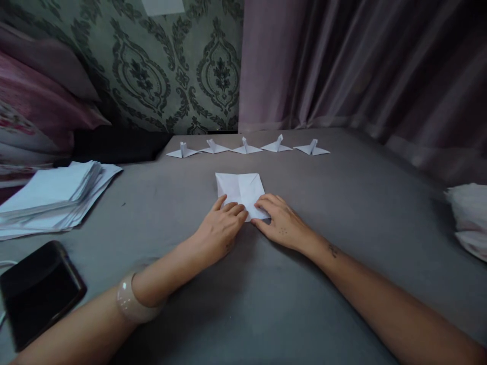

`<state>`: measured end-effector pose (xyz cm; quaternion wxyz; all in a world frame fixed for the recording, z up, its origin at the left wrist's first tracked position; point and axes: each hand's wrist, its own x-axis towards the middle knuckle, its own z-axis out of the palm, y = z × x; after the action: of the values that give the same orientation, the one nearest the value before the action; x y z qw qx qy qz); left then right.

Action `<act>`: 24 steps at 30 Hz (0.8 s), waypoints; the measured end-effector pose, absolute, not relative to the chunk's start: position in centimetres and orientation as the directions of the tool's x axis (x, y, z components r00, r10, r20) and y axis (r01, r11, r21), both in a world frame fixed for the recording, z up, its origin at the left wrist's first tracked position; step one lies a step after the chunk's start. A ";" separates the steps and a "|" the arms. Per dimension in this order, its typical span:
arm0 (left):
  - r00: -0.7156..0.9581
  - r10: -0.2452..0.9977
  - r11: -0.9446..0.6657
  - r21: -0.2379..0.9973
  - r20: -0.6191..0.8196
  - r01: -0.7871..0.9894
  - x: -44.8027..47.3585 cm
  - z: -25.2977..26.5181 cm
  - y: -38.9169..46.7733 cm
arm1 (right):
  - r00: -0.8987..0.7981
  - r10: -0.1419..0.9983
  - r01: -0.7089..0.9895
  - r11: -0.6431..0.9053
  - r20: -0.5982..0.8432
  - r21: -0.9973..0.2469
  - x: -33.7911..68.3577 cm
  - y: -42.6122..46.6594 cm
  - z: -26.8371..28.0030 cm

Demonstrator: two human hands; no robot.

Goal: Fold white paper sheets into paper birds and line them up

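A folded sheet of white paper with crease lines lies flat in the middle of the grey surface. My left hand is over its lower left edge, fingers bent and pressed together on the paper, the little finger stretched out, the thumb hidden. At the lower right corner, my right hand grips the paper between thumb and fingers. Beyond the sheet stand several folded paper birds in a row, among them one at the left end, one in the centre and one at the right end.
On the left lies a stack of white paper, with a black phone-like device and a white cable nearer me. A black cloth and pink pillow are behind. Curtains hang at the back right; whitish fabric lies far right.
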<state>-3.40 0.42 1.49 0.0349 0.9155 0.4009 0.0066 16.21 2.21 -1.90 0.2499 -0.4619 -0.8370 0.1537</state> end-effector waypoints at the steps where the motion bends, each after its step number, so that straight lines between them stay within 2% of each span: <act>1: 0.682 0.731 -0.681 0.041 -0.022 0.731 -3.3 1.4 0.6 | -0.458 0.843 0.717 0.538 0.283 -0.443 16.2 2.0 -1.7; 5: 0.695 0.719 -0.695 -0.020 0.009 0.719 -3.1 1.2 1.2 | -0.484 0.836 0.786 0.545 0.257 -0.293 16.1 0.8 -0.9; 9: 0.694 0.716 -0.697 0.029 0.069 0.716 -3.3 1.1 1.8 | -0.502 0.832 0.799 0.551 0.236 -0.243 16.5 -0.4 -0.8; 14: 0.675 0.718 -0.695 0.128 0.171 0.708 -3.6 0.7 3.2 | -0.377 0.874 0.791 0.476 0.306 -0.384 17.1 -0.7 -1.6; 17: 0.645 0.739 -0.672 0.141 0.195 0.727 -3.5 0.6 4.1 | -0.273 0.920 0.788 0.382 0.282 -0.482 17.1 0.0 -1.7; 24: 0.656 0.746 -0.666 0.134 0.115 0.734 -3.1 1.0 5.2 | -0.144 0.967 0.752 0.245 0.210 -0.611 16.9 0.8 -1.6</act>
<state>-3.07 5.22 0.95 0.0379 0.9091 0.4070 0.0800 16.85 0.80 -1.61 0.2907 -0.5860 -0.7335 0.1845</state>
